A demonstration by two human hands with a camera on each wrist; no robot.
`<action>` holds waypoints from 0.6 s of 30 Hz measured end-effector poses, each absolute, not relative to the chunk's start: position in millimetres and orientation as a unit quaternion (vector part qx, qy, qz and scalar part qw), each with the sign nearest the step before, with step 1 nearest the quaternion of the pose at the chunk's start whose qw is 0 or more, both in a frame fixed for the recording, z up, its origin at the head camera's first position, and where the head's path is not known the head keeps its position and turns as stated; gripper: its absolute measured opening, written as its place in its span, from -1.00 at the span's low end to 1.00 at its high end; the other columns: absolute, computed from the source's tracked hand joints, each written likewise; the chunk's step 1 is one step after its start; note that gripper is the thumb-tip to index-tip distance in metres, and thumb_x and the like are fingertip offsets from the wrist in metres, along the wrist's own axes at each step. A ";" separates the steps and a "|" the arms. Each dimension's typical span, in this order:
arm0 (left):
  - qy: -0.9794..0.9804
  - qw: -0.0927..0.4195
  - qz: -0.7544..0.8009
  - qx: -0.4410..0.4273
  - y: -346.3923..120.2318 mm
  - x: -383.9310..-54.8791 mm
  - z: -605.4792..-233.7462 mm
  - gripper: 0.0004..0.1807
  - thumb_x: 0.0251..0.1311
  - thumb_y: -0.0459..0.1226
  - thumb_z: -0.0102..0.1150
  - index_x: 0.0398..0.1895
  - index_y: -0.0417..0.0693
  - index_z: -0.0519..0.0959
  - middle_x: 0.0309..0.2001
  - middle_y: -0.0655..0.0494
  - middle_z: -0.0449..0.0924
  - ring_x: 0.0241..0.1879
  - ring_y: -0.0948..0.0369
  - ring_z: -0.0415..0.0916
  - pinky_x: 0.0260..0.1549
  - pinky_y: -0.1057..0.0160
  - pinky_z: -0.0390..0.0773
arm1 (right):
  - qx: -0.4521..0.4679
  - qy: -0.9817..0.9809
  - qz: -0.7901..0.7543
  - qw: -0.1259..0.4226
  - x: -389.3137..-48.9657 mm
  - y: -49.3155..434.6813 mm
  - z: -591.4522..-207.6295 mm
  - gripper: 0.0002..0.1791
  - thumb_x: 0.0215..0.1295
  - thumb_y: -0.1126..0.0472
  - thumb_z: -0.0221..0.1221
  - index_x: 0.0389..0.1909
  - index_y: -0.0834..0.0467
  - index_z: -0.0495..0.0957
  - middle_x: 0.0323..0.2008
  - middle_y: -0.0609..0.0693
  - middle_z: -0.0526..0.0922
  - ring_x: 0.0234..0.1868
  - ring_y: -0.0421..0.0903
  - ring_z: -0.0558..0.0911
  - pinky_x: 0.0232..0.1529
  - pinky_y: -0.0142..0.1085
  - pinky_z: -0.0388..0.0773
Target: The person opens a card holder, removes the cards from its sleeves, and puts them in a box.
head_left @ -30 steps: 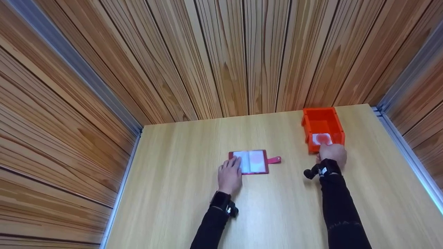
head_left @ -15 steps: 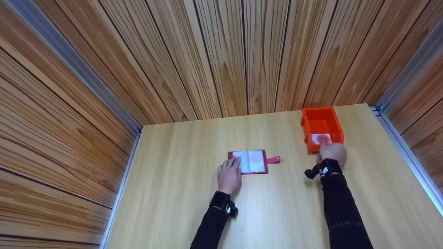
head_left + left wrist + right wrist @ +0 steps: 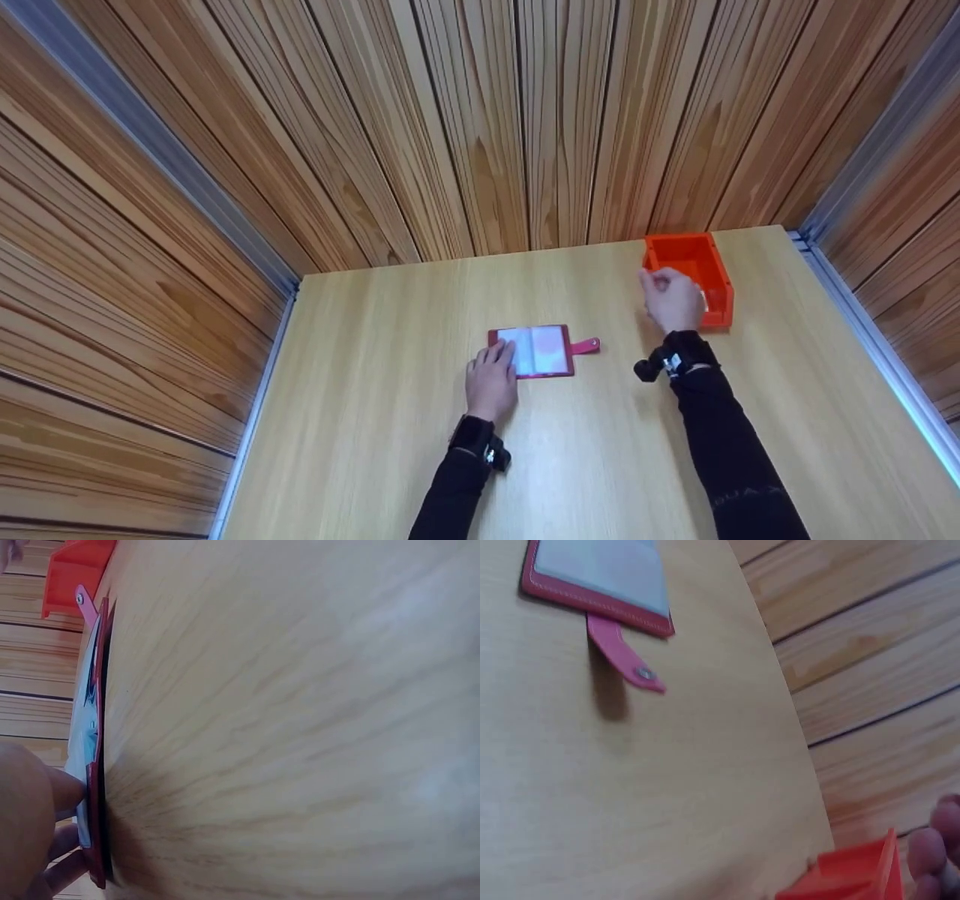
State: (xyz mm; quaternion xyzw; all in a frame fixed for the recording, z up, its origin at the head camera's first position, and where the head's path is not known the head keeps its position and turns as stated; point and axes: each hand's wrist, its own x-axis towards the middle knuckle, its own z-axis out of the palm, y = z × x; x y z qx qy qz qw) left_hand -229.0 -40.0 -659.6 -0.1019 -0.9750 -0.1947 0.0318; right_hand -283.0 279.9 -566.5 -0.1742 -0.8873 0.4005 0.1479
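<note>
A small red card holder (image 3: 547,351) lies spread on the table, with clear or pale sleeves and a pink snap strap (image 3: 586,346) at its right. My left hand (image 3: 492,384) rests on its left page, fingers fairly straight; the left wrist view shows the fingertips against the page edge (image 3: 81,821). My right hand (image 3: 673,301) is over the left side of an orange bin (image 3: 718,289), fingers curled, thumb and forefinger close together. Beside that hand a white sliver (image 3: 704,301) shows, probably a card in the bin. Whether the fingers pinch anything is hidden.
A light wood table (image 3: 375,420) carries the holder and the bin. Wood-panelled walls (image 3: 480,135) stand behind and at both sides, with metal rails (image 3: 885,349) along the side edges. The bin stands near the back right corner.
My right hand has left the bin's front edge and moved up and left, over its left side. The card with the red round print is now mostly hidden. My left hand stays on the holder.
</note>
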 end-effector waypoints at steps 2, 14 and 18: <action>-0.975 0.031 -0.197 -0.102 -40.9 -229.3 -659.7 -0.50 0.52 -0.17 0.07 0.48 0.06 0.45 0.47 0.03 0.44 0.44 -0.04 0.34 0.36 -0.09 0.35 | -0.129 -0.898 0.403 0.123 -284.1 268.0 -566.9 -0.58 0.50 -0.09 0.18 -0.02 0.21 0.69 -0.45 0.14 0.70 -0.54 -0.01 0.71 -0.41 -0.29 0.52; -0.978 0.032 -0.171 -0.119 -43.2 -229.5 -656.1 -0.50 0.53 -0.15 0.04 0.49 0.07 0.44 0.45 0.03 0.46 0.41 -0.04 0.38 0.35 -0.08 0.38 | 0.104 -0.942 0.312 -0.064 -269.7 203.6 -603.3 -0.48 0.35 0.04 0.38 0.30 0.03 0.61 -0.44 -0.06 0.56 -0.39 -0.07 0.50 -0.34 -0.25 0.37; -0.979 0.025 -0.163 -0.120 -43.7 -228.9 -653.6 -0.49 0.53 -0.14 0.04 0.49 0.08 0.44 0.45 0.03 0.47 0.40 -0.04 0.39 0.34 -0.09 0.39 | 0.122 -0.953 0.257 -0.100 -264.0 194.5 -614.8 -0.24 0.29 -0.10 0.41 0.49 -0.05 0.43 -0.47 -0.09 0.41 -0.36 -0.07 0.46 -0.27 -0.21 0.35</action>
